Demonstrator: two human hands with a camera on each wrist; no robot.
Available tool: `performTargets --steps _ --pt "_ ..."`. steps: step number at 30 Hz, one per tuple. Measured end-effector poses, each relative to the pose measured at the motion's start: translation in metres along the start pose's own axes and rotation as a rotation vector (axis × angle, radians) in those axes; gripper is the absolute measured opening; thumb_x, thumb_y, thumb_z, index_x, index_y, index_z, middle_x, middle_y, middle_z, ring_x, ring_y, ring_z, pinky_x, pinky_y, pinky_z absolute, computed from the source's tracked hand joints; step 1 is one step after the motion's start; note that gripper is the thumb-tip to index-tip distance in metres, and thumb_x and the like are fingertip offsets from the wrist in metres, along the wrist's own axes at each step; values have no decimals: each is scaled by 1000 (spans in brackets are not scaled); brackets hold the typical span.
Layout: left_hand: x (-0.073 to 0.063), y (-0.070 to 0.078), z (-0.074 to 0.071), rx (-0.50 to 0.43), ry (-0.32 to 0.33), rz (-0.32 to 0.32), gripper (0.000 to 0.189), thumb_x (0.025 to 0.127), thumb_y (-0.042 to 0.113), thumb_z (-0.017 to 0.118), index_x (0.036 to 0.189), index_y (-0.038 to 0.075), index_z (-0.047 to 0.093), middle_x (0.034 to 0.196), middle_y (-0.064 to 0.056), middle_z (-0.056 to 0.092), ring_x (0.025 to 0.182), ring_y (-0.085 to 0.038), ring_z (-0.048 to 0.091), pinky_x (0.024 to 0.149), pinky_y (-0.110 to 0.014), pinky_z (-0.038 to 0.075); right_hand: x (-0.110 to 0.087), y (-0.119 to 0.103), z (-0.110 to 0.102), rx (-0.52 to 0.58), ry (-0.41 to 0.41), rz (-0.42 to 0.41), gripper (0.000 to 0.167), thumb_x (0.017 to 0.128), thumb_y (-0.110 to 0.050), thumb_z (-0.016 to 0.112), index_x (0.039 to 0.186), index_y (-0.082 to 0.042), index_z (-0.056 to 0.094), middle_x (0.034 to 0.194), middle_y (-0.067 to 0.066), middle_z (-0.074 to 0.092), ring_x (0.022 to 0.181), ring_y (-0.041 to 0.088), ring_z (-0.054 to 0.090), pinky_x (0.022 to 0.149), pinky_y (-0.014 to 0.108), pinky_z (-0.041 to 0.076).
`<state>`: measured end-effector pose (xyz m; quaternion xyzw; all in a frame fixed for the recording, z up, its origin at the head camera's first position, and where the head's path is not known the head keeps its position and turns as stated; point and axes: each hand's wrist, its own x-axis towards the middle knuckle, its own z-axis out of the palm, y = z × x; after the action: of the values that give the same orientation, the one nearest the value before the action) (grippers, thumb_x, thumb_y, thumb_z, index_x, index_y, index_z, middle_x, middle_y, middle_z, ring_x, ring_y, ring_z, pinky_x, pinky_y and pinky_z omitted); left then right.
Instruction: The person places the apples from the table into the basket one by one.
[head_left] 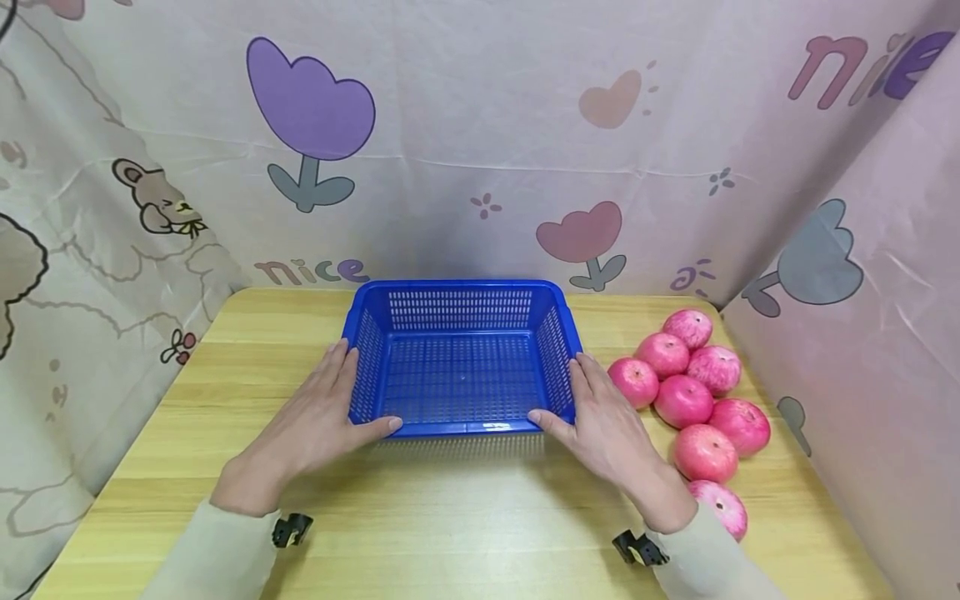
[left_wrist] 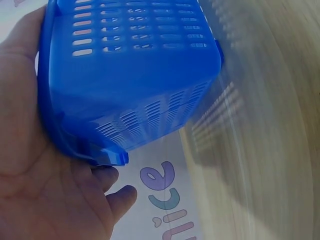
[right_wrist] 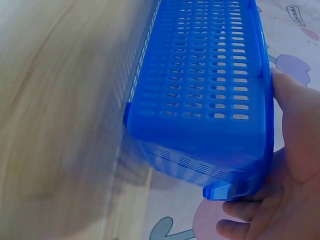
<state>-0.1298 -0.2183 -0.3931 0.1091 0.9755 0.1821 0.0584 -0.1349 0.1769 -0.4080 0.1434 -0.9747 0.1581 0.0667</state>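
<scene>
A blue plastic basket [head_left: 463,429] with slotted walls stands on the wooden table, with nothing inside it. My left hand [head_left: 315,417] holds its near left corner, thumb on the front rim and fingers along the left side. At the near right corner, my right hand [head_left: 607,421] grips in the same way, its thumb over the front rim. The left wrist view shows the palm of my left hand [left_wrist: 45,185] against the rim, with some fingertips beneath it. Fingers of my right hand [right_wrist: 295,160] reach under the rim in the right wrist view.
Several pink-red apples [head_left: 683,402] lie in a cluster on the right side of the table [head_left: 465,517], close to my right hand and forearm. A patterned cloth [head_left: 465,100] hangs behind the table and along both sides.
</scene>
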Motion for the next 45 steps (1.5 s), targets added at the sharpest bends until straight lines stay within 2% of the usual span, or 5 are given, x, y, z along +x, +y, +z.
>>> performTargets --steps 6,10,20,27,45 --pt "0 0 -1 -6 -3 6 134 86 93 46 167 -2 1 176 -20 -11 163 -44 -2 128 -67 14 2 -3 3 54 -14 17 107 98 -75 52 162 8 29 173 27 19 161 44 18 127 61 27" --pt "0 -1 -1 -6 1 10 134 85 93 47 167 -3 1 176 -21 -10 163 -44 -2 128 -67 14 5 -5 5 51 -22 24 108 99 -76 50 163 7 27 174 27 16 162 44 14 129 60 23" --pt "0 2 -6 11 -13 13 135 85 93 47 166 -6 4 175 -25 -9 163 -45 -4 128 -68 14 6 -7 6 40 -23 5 106 99 -73 53 162 9 28 172 29 19 161 46 15 128 60 25" --pt "3 1 -2 0 0 9 135 85 93 46 167 -4 0 175 -21 -16 163 -41 -13 129 -67 10 6 -9 5 26 -29 1 107 98 -74 54 161 9 29 172 30 20 161 45 16 128 58 26" --pt "5 0 3 -9 19 7 135 84 94 45 167 -2 0 176 -18 -15 164 -37 -13 128 -67 14 7 -6 8 33 -15 7 106 99 -73 55 161 9 30 171 29 23 161 45 19 127 60 27"
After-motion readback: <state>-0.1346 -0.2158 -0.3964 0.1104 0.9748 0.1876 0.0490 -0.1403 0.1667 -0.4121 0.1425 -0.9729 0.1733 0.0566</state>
